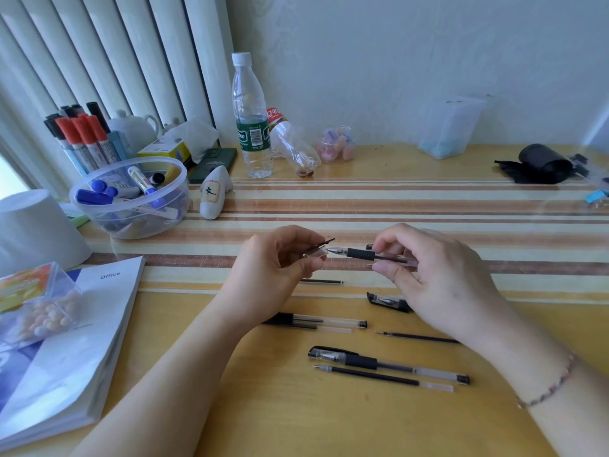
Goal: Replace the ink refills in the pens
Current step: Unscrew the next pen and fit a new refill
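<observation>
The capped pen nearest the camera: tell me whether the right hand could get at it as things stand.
Probably yes, once it is freed. The right hand is busy holding a pen, but the capped pen lies in the open on the table just below that wrist, with only a loose refill beside it.

Yellow table [263,407]; brown-cream striped runner [395,206]; black-gripped clear pen [369,254]; blue markers [99,194]; red-capped markers [82,130].

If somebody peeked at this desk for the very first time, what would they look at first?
Probably the two hands in the middle: the right hand holds a pen and the left hand pinches its clear cap at the tip. Then the spare pens and refills lying nearer, and the tub of markers at the left.
</observation>
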A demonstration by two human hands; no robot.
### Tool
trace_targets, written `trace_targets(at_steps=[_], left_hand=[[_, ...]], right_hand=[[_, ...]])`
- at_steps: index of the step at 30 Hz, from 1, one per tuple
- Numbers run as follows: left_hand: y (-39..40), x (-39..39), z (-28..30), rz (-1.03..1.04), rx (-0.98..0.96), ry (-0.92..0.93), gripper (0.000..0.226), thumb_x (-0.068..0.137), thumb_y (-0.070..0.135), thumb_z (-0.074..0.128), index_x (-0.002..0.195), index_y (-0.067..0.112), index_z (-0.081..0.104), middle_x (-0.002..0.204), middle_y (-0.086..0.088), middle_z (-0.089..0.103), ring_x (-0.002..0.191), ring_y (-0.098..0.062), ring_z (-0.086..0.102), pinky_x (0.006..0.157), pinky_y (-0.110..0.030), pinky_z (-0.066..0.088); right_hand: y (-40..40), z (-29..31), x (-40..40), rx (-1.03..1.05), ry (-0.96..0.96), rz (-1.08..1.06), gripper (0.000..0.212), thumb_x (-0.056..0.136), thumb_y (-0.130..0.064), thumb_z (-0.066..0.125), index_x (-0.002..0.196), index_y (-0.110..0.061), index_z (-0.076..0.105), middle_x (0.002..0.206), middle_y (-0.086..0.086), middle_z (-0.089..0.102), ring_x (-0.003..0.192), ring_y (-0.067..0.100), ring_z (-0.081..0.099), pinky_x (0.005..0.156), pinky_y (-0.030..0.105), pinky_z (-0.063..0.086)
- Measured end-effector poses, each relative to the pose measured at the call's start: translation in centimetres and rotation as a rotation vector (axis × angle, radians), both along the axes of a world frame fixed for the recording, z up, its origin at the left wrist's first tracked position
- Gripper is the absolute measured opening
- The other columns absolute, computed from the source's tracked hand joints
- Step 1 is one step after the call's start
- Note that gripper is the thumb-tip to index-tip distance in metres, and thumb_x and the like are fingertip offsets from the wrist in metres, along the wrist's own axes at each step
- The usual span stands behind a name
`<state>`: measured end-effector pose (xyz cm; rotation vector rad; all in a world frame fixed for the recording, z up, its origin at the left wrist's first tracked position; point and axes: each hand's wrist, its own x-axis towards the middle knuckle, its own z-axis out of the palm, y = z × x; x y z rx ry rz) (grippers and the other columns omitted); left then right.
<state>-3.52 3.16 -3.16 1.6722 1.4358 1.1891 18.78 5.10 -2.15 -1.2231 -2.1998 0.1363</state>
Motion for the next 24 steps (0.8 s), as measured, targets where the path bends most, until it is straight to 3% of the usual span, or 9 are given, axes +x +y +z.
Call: trace_targets(at_steps=[3, 7, 13, 20, 24], left_hand=[[0.1, 0.0, -0.2, 0.002, 0.033, 0.016, 0.022, 0.089, 0.01, 0.067, 0.099, 0.029, 0.068, 0.088, 0.001, 0.076, 0.081, -0.021, 0.07, 0.08, -0.034, 0.059], [-0.1, 0.1, -0.2, -0.08, 0.048, 0.039, 0.021, 0.091, 0.012, 0.064, 0.103, 0.029, 0.068, 0.092, 0.007, 0.075, 0.085, -0.008, 0.069, 0.081, -0.027, 0.057], [-0.3, 0.6, -0.5, -0.118, 0.069, 0.075, 0.02, 0.091, 0.015, 0.065, 0.102, 0.031, 0.068, 0.086, -0.003, 0.074, 0.071, -0.007, 0.064, 0.079, -0.034, 0.057], [-0.3, 0.6, -0.4, -0.116, 0.081, 0.044, 0.023, 0.089, 0.008, 0.067, 0.096, 0.029, 0.069, 0.075, 0.001, 0.073, 0.067, -0.007, 0.066, 0.069, -0.024, 0.054], [-0.6, 0.5, -0.2, -0.113, 0.116, 0.226, 0.036, 0.09, 0.006, 0.064, 0.097, 0.041, 0.066, 0.074, 0.009, 0.071, 0.074, -0.005, 0.065, 0.074, -0.019, 0.052]], right_hand=[[0.0, 0.0, 0.1, 0.013, 0.01, 0.008, 0.014, 0.085, -0.032, 0.067, 0.098, -0.03, 0.062, 0.084, -0.015, 0.064, 0.076, 0.013, 0.058, 0.063, 0.035, 0.052], [0.0, 0.0, 0.2, 0.017, 0.035, 0.034, 0.014, 0.084, -0.032, 0.067, 0.097, -0.031, 0.063, 0.084, -0.015, 0.064, 0.082, 0.013, 0.059, 0.064, 0.036, 0.052], [-0.1, 0.0, 0.0, 0.086, 0.075, 0.1, 0.014, 0.08, -0.028, 0.071, 0.094, -0.023, 0.071, 0.08, -0.01, 0.073, 0.076, 0.015, 0.068, 0.063, 0.04, 0.057], [-0.4, -0.2, -0.5, 0.117, 0.109, 0.108, 0.017, 0.075, -0.019, 0.079, 0.091, -0.02, 0.074, 0.075, -0.009, 0.075, 0.066, 0.011, 0.071, 0.057, 0.035, 0.059], [-0.6, -0.5, -1.0, 0.075, 0.105, 0.136, 0.015, 0.077, -0.021, 0.077, 0.092, -0.02, 0.074, 0.074, -0.01, 0.074, 0.062, 0.005, 0.067, 0.055, 0.029, 0.058]])
